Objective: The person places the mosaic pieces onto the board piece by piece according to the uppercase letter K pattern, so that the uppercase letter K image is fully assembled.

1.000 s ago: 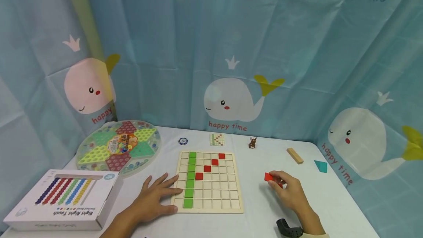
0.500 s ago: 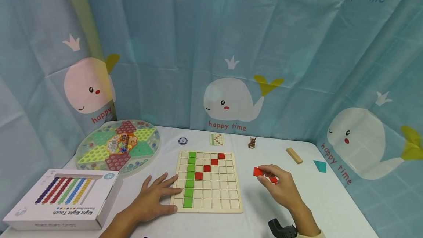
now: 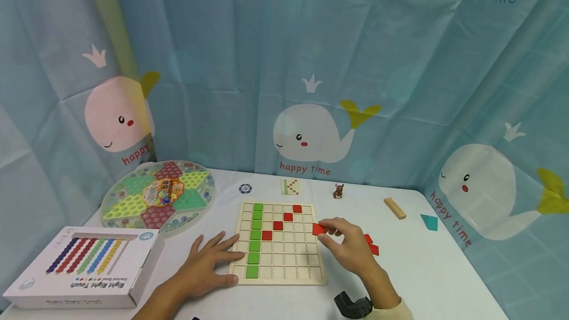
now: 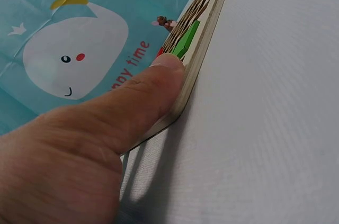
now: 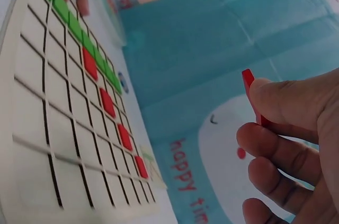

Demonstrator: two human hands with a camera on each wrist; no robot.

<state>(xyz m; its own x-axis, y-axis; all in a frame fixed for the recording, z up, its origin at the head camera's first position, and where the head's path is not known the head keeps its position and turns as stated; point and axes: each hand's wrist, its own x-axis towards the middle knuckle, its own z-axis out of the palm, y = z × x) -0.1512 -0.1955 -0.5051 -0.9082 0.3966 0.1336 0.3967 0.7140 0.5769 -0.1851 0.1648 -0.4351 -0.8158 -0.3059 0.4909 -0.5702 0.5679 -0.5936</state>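
A wooden grid board (image 3: 289, 248) lies on the table, with a column of green tiles (image 3: 255, 246) on its left side and a diagonal of red tiles (image 3: 277, 225) rising to the upper right. My left hand (image 3: 202, 268) rests with spread fingers on the board's left edge; in the left wrist view the thumb (image 4: 143, 97) presses on the board's corner. Between thumb and forefinger my right hand (image 3: 348, 246) pinches a red square tile (image 3: 318, 229), held just above the board's right edge. The right wrist view shows that tile (image 5: 249, 89) edge-on.
Loose red tiles (image 3: 372, 247) lie right of my right hand. Behind the board are a pattern card (image 3: 291, 187), a poker chip (image 3: 245, 188) and a small animal figurine (image 3: 338, 191). A wooden block (image 3: 395, 208) and teal piece (image 3: 429, 222) lie right; a boxed toy (image 3: 84, 268) and round game board (image 3: 195, 201) stand left.
My right hand has carried the red tile leftward from the loose tiles to the board's right edge, uncovering those tiles. The left hand has stayed in place.
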